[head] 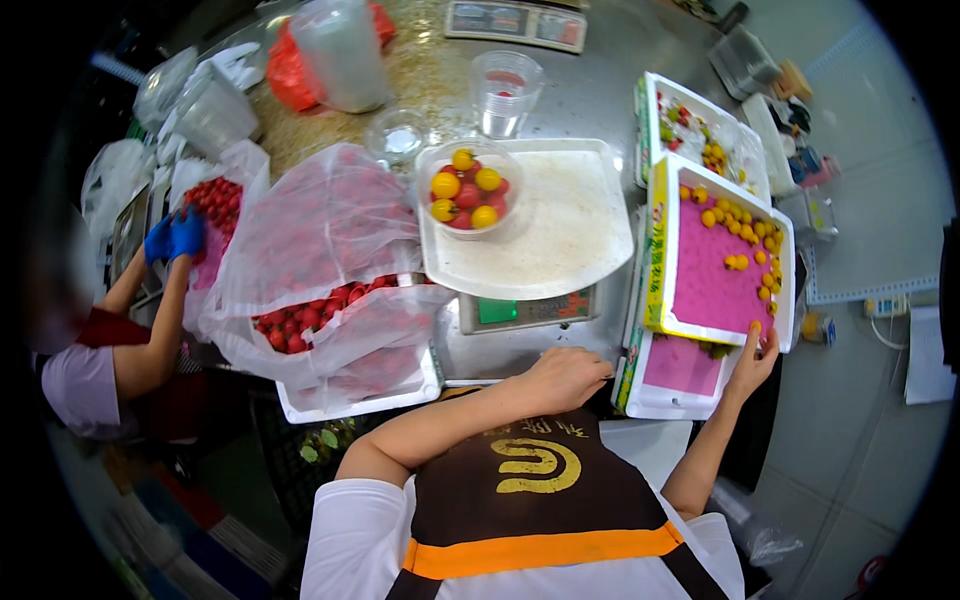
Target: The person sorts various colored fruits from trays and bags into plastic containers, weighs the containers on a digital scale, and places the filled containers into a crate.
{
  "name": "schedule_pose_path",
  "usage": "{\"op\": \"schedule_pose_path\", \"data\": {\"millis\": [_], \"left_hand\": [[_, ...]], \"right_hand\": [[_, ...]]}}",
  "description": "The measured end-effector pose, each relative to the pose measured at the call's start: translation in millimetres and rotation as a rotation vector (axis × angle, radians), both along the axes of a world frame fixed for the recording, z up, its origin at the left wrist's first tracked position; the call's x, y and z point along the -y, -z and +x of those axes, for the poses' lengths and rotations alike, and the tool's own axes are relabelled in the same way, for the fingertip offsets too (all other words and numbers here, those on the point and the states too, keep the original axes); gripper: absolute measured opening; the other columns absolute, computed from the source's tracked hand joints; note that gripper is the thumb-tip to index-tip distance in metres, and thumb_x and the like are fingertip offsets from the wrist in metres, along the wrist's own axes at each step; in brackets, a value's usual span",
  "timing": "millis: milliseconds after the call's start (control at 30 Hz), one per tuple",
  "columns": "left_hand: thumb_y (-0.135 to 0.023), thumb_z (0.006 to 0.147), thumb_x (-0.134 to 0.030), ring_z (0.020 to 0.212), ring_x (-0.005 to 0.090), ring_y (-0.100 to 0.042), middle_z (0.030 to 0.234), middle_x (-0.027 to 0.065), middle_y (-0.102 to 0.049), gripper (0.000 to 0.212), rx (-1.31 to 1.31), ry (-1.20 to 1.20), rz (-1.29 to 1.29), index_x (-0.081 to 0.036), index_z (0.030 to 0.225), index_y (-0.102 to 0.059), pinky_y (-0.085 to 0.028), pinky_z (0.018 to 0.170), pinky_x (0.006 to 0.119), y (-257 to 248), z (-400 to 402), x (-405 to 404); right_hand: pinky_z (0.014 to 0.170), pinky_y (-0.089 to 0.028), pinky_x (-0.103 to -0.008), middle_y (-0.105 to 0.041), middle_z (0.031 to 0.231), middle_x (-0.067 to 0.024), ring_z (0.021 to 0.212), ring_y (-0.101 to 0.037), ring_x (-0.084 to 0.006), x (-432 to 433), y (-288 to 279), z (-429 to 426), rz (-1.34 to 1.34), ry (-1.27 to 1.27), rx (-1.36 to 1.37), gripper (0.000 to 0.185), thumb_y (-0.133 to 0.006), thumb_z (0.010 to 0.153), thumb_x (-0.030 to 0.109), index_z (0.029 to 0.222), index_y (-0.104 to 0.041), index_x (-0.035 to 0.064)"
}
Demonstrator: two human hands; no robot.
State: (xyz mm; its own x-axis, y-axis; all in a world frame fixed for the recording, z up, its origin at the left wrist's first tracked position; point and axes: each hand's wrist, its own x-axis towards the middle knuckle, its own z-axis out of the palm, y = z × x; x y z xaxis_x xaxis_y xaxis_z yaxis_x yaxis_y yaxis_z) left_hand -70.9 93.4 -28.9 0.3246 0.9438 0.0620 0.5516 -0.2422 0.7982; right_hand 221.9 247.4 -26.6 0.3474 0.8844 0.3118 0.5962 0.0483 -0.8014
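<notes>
My right hand (752,367) is at the near right corner of a white foam box (784,330) lined with pink, its fingers on a yellow cherry tomato (755,327). More yellow cherry tomatoes (739,225) lie along the box's far and right sides. My left hand (568,381), fingers curled, hangs near the table's front edge; whether it holds anything is hidden. A clear plastic cup (504,217) of red and yellow tomatoes stands on the left part of the white tray (570,247) of a digital scale (529,311).
Left, translucent plastic (330,217) covers a box of red cherry tomatoes (296,326). A co-worker's blue-gloved hands (176,236) are at another red heap (217,206). Empty cups (504,94), a lid (396,135) and a second scale (515,24) stand behind. Another fruit box (705,135) lies far right.
</notes>
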Motion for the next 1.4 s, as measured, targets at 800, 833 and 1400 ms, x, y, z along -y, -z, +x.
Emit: {"op": "schedule_pose_path", "data": {"millis": [800, 833, 1400], "left_hand": [[-0.062, 0.077, -0.009, 0.071, 0.0262, -0.061, 0.082, 0.0125, -0.062, 0.018, 0.023, 0.181, -0.052, -0.003, 0.094, -0.061, -0.048, 0.063, 0.032, -11.9, 32.4, -28.4], [-0.063, 0.076, -0.008, 0.071, 0.0250, -0.060, 0.083, 0.0128, -0.061, 0.021, 0.086, 0.100, 0.004, -0.003, 0.097, -0.060, -0.048, 0.063, 0.031, -12.0, 33.3, -29.6], [-0.036, 0.089, -0.028, 0.129, 0.0270, -0.027, 0.143, 0.0133, -0.022, 0.054, 0.654, -0.231, 0.753, -0.002, 0.135, -0.026, -0.024, 0.105, 0.042, -153.6, -47.4, -115.5]], "right_hand": [[0.059, -0.049, -0.0326, -0.057, 0.080, -0.0030, 0.073, -0.058, -0.0135, -17.8, 27.7, 5.4, -0.265, 0.238, -1.199, 0.032, -0.068, 0.068, 0.014, 0.095, -0.053, 0.0069], [0.063, -0.050, -0.0330, -0.059, 0.080, -0.0060, 0.072, -0.059, -0.0163, -17.2, 28.4, 18.5, -0.267, 0.227, -1.227, 0.032, -0.067, 0.069, 0.015, 0.095, -0.053, 0.0034], [0.094, -0.039, -0.0417, -0.053, 0.112, -0.0113, 0.105, -0.051, -0.0241, 119.6, -70.6, -90.1, -0.594, -0.300, -1.943, 0.050, -0.060, 0.078, 0.020, 0.121, -0.041, 0.0043]]}}
